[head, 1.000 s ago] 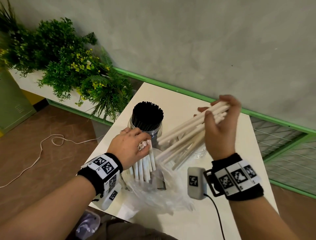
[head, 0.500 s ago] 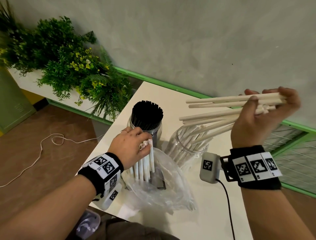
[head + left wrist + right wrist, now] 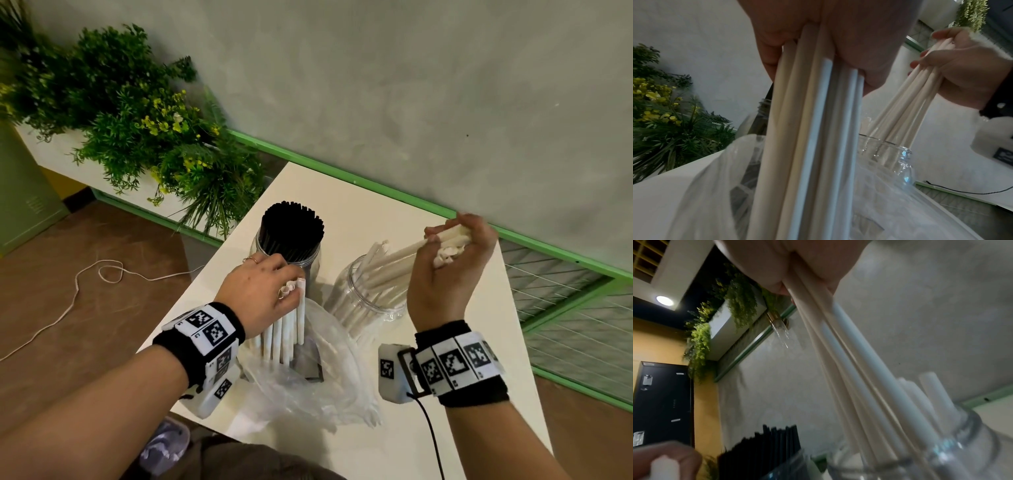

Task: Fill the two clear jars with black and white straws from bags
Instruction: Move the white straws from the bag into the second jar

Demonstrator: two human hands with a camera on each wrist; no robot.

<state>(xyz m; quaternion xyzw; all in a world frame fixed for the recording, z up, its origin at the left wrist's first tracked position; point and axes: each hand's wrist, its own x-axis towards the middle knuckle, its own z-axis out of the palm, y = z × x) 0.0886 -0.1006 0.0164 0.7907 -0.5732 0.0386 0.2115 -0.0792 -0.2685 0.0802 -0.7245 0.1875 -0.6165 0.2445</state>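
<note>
My right hand (image 3: 448, 253) grips a bundle of white straws (image 3: 394, 263) by their upper ends, and the lower ends reach into the clear jar (image 3: 346, 291) on the right, which holds several white straws. In the right wrist view the white straws (image 3: 859, 369) slant down into the jar mouth (image 3: 953, 443). My left hand (image 3: 263, 284) holds another upright bunch of white straws (image 3: 284, 329) that stands in a clear plastic bag (image 3: 322, 373). The left jar (image 3: 315, 260) is packed with black straws (image 3: 291, 229). The left wrist view shows the bunch (image 3: 809, 146) and my right hand (image 3: 962, 68).
The white table (image 3: 370, 205) sits against a grey wall with a green rail (image 3: 376, 186). Leafy plants (image 3: 130, 120) fill a planter to the left. A black cable (image 3: 431, 438) trails from my right wrist device. A white cord (image 3: 85, 277) lies on the brown floor.
My right hand has swung its white straws from level above the table down into the right jar. The left hand has stayed on the bunch in the bag.
</note>
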